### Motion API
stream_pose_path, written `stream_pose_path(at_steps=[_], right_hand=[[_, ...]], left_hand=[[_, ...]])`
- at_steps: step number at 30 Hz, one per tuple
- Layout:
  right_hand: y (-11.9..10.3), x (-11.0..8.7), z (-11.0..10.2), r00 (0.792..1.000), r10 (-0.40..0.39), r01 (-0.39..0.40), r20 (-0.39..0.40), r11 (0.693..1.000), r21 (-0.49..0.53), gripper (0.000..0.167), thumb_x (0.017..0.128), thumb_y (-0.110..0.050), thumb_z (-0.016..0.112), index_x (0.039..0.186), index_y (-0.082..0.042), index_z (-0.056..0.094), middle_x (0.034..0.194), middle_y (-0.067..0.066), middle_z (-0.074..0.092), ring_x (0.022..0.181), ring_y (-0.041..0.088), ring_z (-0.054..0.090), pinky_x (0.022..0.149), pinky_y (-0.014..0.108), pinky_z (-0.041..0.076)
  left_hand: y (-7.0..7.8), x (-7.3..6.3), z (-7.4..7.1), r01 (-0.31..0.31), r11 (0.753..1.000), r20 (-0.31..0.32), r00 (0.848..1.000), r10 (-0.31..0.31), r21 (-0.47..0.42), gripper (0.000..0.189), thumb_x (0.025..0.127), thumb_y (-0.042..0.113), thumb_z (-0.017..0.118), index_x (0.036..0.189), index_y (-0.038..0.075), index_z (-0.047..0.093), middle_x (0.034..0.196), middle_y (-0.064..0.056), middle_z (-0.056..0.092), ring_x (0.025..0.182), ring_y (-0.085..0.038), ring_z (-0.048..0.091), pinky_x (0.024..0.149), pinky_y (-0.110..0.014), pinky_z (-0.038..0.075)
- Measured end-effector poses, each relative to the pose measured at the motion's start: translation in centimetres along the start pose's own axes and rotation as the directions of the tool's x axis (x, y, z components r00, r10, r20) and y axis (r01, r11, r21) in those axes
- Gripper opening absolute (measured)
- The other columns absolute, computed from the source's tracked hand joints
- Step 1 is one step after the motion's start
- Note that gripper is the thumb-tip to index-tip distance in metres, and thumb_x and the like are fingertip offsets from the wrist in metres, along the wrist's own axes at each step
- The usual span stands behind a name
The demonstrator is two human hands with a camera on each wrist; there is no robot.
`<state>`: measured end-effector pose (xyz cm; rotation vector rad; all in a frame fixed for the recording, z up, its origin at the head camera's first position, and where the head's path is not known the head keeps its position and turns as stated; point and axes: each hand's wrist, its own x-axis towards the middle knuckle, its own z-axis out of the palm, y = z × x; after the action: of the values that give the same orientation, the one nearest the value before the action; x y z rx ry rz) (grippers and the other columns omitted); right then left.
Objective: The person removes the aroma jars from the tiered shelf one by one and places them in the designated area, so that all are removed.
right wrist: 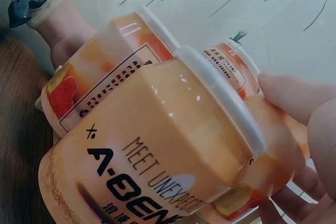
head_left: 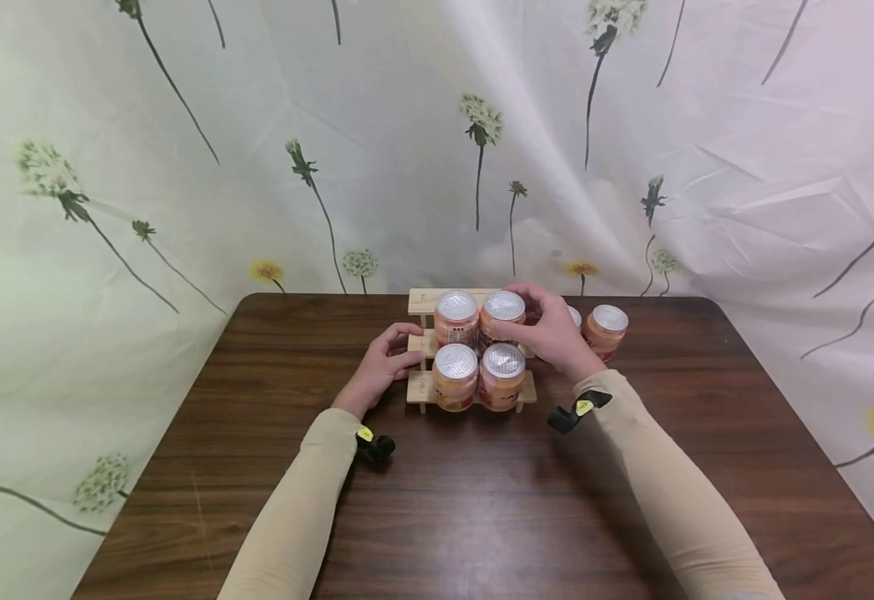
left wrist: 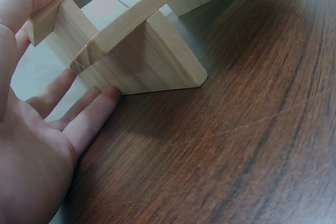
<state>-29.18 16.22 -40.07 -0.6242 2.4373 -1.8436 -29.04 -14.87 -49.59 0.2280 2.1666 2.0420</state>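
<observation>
A three-tier wooden rack (head_left: 420, 387) stands on the table, holding four orange jars with silvery lids. The front pair, a left jar (head_left: 455, 387) and a right jar (head_left: 501, 387), sits on the lowest tier. Behind them are a back left jar (head_left: 456, 321) and a back right jar (head_left: 502, 310). My right hand (head_left: 549, 333) grips the back right jar, thumb on its near side. At the rack's left end, my left hand (head_left: 384, 362) holds a slat between thumb and finger. In the left wrist view, its other fingers (left wrist: 92, 114) touch the side panel (left wrist: 173, 61).
Right of the rack stand another jar (head_left: 606, 332) and one mostly hidden behind my right hand, its lid edge (head_left: 575, 316) showing. The dark wooden table (head_left: 444, 517) ends at a pale curtain (head_left: 407, 167) printed with dandelions. Black straps with small devices circle both sleeved wrists.
</observation>
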Motion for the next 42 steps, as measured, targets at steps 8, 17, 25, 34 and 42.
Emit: stream_pose_path(at_steps=[8, 17, 25, 34, 42], right_hand=[[-0.3, -0.2, 0.1, 0.999, 0.009, -0.008, -0.047, 1.0, 0.004, 0.056, 0.084, -0.025, 0.091, 0.131, -0.012, 0.063, 0.119, 0.01, 0.069, 0.11, 0.025, 0.065, 0.09, 0.035, 0.055], [-0.8, -0.4, -0.5, 0.992, 0.001, -0.007, -0.129, 0.999, -0.042, 0.055, 0.082, -0.028, 0.092, 0.128, -0.014, 0.065, 0.116, 0.007, 0.068, 0.1, 0.024, 0.063, 0.083, 0.032, 0.054], [-1.6, -0.2, -1.9, 0.981, -0.024, 0.014, -0.194, 0.999, -0.051, 0.056, 0.082, -0.025, 0.091, 0.128, -0.009, 0.064, 0.116, 0.007, 0.066, 0.099, 0.023, 0.063, 0.083, 0.03, 0.052], [-2.5, -0.5, -3.1, 0.968, -0.017, 0.018, -0.25, 1.0, 0.0, 0.054, 0.084, -0.018, 0.09, 0.129, -0.007, 0.063, 0.119, 0.004, 0.063, 0.104, 0.021, 0.063, 0.088, 0.03, 0.051], [-3.1, -1.3, -4.4, 0.962, -0.015, 0.028, -0.271, 0.999, 0.043, 0.051, 0.084, -0.015, 0.09, 0.126, -0.007, 0.063, 0.12, 0.003, 0.064, 0.107, 0.02, 0.063, 0.089, 0.029, 0.051]], left_hand=[[0.1, 0.0, 0.0, -0.003, 1.0, 0.005, 1.0, 0.003, 0.0, 0.04, 0.101, 0.016, 0.073, 0.137, 0.011, 0.056, 0.153, -0.017, 0.049, 0.122, -0.03, 0.056, 0.083, -0.033, 0.059], [0.1, 0.1, 0.0, -0.002, 1.0, 0.007, 1.0, 0.002, 0.0, 0.04, 0.101, 0.016, 0.073, 0.138, 0.012, 0.057, 0.151, -0.017, 0.05, 0.121, -0.03, 0.057, 0.084, -0.035, 0.059], [0.0, 0.0, -0.1, -0.001, 1.0, 0.002, 1.0, 0.001, 0.008, 0.04, 0.101, 0.016, 0.072, 0.138, 0.012, 0.056, 0.151, -0.016, 0.051, 0.122, -0.03, 0.057, 0.085, -0.036, 0.059], [0.2, 0.0, 0.0, -0.003, 1.0, 0.002, 1.0, 0.003, 0.005, 0.04, 0.102, 0.015, 0.072, 0.138, 0.011, 0.056, 0.15, -0.017, 0.051, 0.121, -0.029, 0.057, 0.084, -0.034, 0.059], [0.4, -0.2, 0.1, 0.008, 1.0, -0.003, 1.0, -0.008, 0.003, 0.039, 0.102, 0.014, 0.071, 0.138, 0.011, 0.056, 0.152, -0.016, 0.05, 0.121, -0.029, 0.056, 0.083, -0.033, 0.058]])
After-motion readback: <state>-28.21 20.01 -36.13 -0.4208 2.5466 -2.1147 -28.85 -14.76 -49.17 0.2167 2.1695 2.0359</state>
